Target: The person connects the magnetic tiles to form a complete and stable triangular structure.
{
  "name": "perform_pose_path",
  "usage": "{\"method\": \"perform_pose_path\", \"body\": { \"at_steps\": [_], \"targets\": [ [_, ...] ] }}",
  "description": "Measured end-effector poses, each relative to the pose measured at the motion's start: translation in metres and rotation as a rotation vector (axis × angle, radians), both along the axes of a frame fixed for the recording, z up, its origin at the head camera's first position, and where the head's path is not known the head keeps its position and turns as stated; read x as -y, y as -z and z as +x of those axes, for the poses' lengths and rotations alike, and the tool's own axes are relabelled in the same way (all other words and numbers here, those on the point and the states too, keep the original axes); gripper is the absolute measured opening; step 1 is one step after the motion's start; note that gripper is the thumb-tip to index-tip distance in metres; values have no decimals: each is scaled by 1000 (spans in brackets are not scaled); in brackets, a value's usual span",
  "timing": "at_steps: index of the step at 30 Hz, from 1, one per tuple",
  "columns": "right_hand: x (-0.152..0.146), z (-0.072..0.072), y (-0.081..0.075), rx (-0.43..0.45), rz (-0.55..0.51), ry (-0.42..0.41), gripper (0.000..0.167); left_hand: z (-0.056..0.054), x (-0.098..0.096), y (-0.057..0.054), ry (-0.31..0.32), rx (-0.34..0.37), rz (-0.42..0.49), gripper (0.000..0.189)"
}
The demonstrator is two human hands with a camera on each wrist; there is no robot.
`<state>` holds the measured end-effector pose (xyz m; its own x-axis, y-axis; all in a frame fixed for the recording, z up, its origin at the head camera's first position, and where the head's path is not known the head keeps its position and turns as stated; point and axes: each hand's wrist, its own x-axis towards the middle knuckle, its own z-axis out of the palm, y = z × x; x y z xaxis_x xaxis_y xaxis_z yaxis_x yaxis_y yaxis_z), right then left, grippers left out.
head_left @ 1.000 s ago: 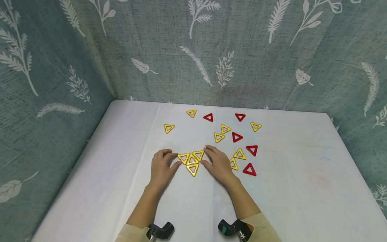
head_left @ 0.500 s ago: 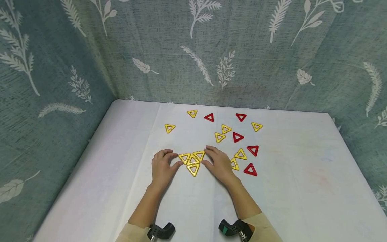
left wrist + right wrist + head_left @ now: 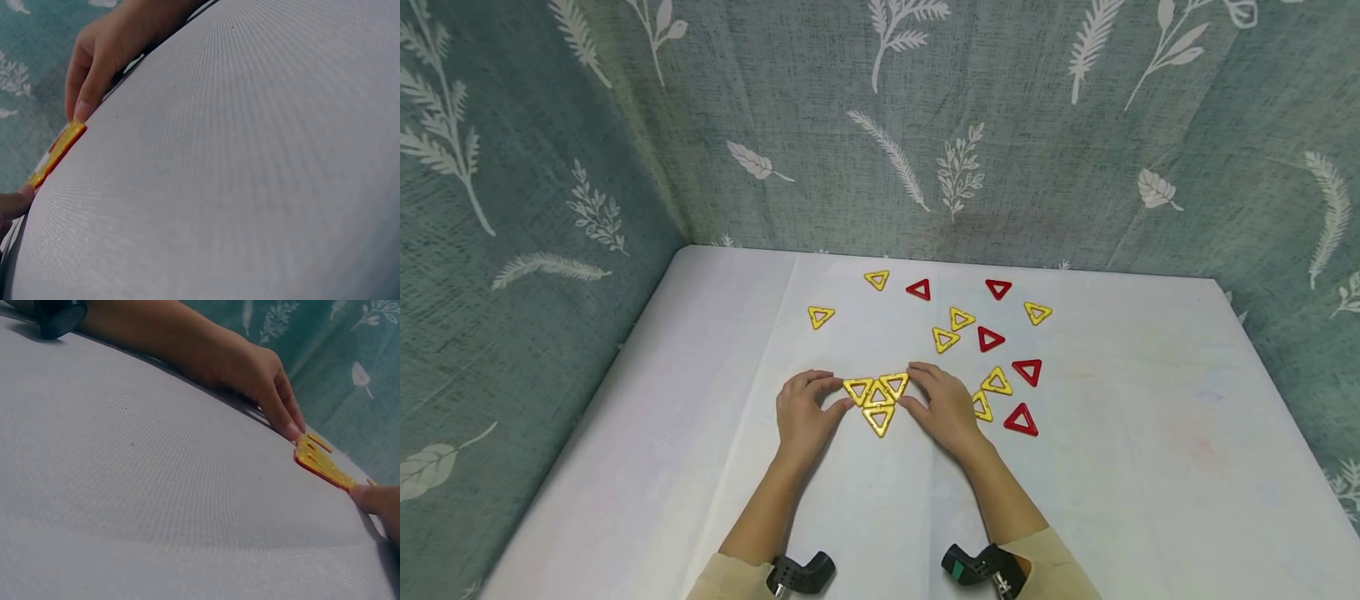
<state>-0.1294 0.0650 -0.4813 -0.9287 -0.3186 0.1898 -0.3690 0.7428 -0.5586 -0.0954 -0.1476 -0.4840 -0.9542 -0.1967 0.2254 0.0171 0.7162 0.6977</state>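
1. Green cloth (image 3: 820, 187) is rising behind the table (image 3: 1120, 467)
2. Here the left hand (image 3: 802, 421) is gripping the cluster (image 3: 877, 407) by its left edge, fingers part-curled, thumb slightly apart
3. Matching it, the right hand (image 3: 946, 414) is gripping the right edge, thumb and finger just parted
4. And the cluster, yellow and four-piece, is sitting mid-table between both hands
5. Loose yellow triangles (image 3: 990, 380) and red triangles (image 3: 1022, 430) are lying beyond and rightward

Yellow triangles (image 3: 877, 409): we can read no text or number.
Red triangles (image 3: 981, 339): none we can read.
Patterned cloth (image 3: 1037, 183): we find no lettering.
Black wrist devices (image 3: 802, 576): we make out no label.
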Motion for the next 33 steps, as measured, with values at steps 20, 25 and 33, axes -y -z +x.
{"method": "perform_pose_path", "body": {
  "at_steps": [20,25,33],
  "targets": [
    [-5,2,6,-130,-237,-62,31,0,0,0,134,-146,194,26],
    [-4,4,8,-162,-326,-95,26,1,0,1,137,-100,214,26],
    [-3,2,7,-117,-372,-86,28,2,-1,0,132,-58,245,23]
  ]
}}
